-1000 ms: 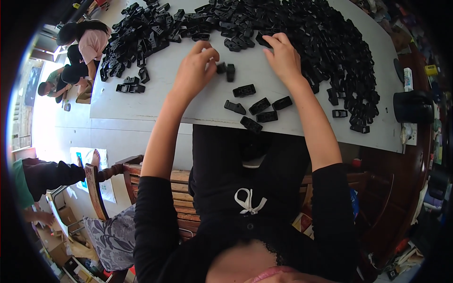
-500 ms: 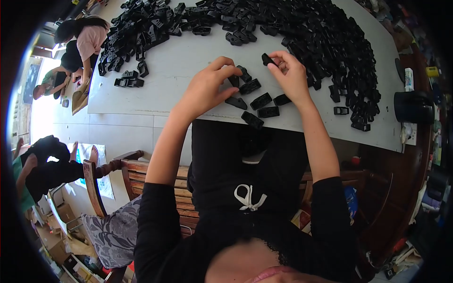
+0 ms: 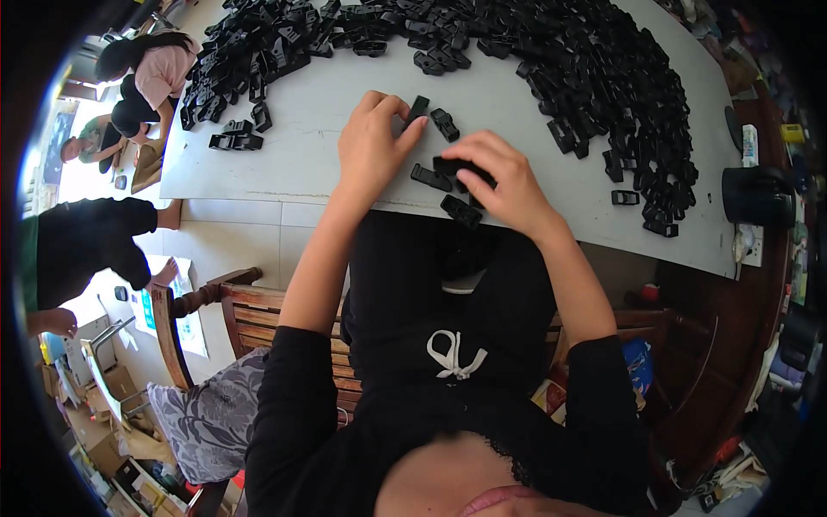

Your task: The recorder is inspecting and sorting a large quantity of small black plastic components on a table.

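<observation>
My left hand (image 3: 372,142) rests on the white tabletop (image 3: 301,146) and pinches a small black plastic clip (image 3: 417,109) between thumb and fingers. My right hand (image 3: 504,177) lies just to its right, fingers closed over another black clip (image 3: 457,165) near the table's front edge. Three more loose black clips sit around the hands: one (image 3: 444,124) between them, one (image 3: 430,177) below my left thumb, one (image 3: 462,211) at the edge. A big heap of the same black clips (image 3: 586,69) covers the back and right of the table.
A smaller heap of clips (image 3: 250,52) lies at the back left. A black cup (image 3: 758,196) stands on the dark wooden surface to the right. A wooden chair (image 3: 233,319) is under me. Other people (image 3: 77,246) crouch and sit on the floor at the left.
Both hands have drawn back from the heap toward the front edge of the table. Each now has a clip in it, and the right hand has come down over the loose clips.
</observation>
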Motion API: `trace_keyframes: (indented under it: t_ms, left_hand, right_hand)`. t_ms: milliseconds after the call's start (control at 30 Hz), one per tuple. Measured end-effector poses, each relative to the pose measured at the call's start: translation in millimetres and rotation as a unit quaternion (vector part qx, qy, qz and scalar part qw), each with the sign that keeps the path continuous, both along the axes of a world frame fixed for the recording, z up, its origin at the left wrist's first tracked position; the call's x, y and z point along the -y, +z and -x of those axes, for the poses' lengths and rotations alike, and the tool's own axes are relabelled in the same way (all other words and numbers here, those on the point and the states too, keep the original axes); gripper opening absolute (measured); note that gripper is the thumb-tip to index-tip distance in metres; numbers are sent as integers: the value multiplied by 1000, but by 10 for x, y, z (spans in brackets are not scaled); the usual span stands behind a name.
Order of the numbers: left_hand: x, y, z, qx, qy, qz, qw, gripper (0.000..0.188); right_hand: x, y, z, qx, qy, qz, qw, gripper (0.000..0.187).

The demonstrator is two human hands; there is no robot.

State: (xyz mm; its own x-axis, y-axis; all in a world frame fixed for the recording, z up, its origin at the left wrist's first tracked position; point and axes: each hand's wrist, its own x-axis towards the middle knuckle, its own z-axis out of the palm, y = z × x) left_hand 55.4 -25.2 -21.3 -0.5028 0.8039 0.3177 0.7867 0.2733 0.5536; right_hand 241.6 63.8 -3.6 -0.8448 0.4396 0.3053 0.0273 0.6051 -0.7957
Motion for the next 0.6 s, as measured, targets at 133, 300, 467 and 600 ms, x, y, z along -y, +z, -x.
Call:
trace_keyframes:
  t_ms: [133, 300, 467, 600]
  left_hand:
    - [121, -81, 18, 92, -64, -57, 992, 18]
    - [356, -6, -189, 127, -206, -47, 969, 27]
    - [379, 32, -330, 204, -212, -37, 955, 41]
    - [366, -18, -328, 210, -212, -33, 954, 46]
  right_hand:
    - [224, -19, -146, 6, 17, -18, 1000, 28]
    - [316, 62, -262, -14, 48, 61, 997, 27]
    - [199, -89, -123, -31, -68, -77, 994, 29]
    - [208, -156, -30, -73, -47, -140, 986, 25]
